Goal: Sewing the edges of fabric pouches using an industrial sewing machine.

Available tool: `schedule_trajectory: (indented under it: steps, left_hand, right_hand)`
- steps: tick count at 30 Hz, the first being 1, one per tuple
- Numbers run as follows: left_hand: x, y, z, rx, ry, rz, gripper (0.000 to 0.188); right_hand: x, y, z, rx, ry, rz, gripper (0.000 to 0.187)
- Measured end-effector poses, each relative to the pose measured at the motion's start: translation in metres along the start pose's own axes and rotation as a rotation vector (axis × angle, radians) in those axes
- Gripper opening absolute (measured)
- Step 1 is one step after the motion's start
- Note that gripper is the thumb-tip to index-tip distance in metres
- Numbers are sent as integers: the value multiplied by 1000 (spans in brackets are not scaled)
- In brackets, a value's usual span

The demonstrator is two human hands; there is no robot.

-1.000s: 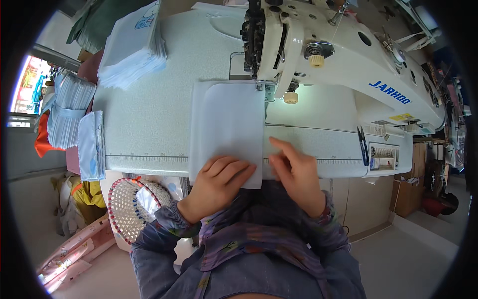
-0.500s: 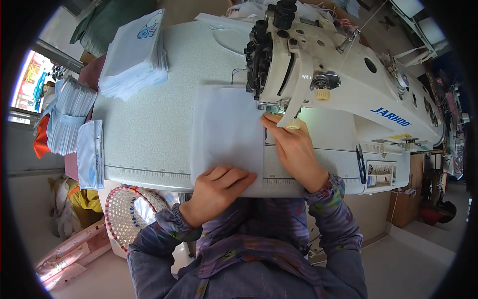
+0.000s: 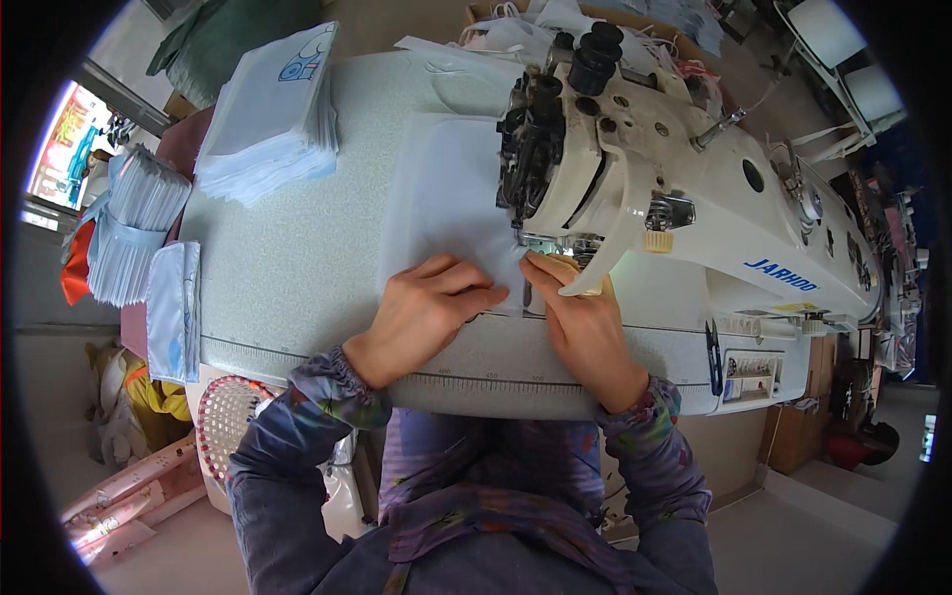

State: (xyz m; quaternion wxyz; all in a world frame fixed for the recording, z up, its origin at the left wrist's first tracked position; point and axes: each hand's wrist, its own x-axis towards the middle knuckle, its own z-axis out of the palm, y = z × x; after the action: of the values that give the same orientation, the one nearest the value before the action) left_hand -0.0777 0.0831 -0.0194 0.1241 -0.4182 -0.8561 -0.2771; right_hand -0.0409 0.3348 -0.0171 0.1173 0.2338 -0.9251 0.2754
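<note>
A thin, whitish translucent fabric piece (image 3: 446, 188) lies flat on the machine bed, its right edge running under the needle area of a white sewing machine (image 3: 684, 213). On its near part rests my left hand (image 3: 426, 307), fingers bent and drawn together, thumb toward the right edge, gripping the cloth. Close in front of the presser foot (image 3: 523, 238), my right hand (image 3: 585, 322) has its fingertips closed on the fabric's right edge. Something yellowish (image 3: 567, 263) shows by the right fingers; its kind is unclear. The undersides of both hands' fingers are hidden.
Stacked printed white pieces (image 3: 268, 109) lie at the far left. Beside the table's left edge are a tied bundle (image 3: 129, 233) and a folded pale-blue piece (image 3: 173, 312). Black thread snips (image 3: 714, 357) lie right, next to a small parts tray (image 3: 751, 379). A woven basket (image 3: 226, 421) stands below left.
The fabric has slid away from me along the bed, past the needle. My left hand has moved with it, away from the table's front edge. My right hand stays beside the presser foot.
</note>
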Motion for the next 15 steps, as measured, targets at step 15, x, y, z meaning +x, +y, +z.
schedule_trajectory:
  steps: [15]
  left_hand:
    - [50,-39,-6,-41,-35,7,27]
  right_hand:
    - [-4,8,7,44,36,-8,47]
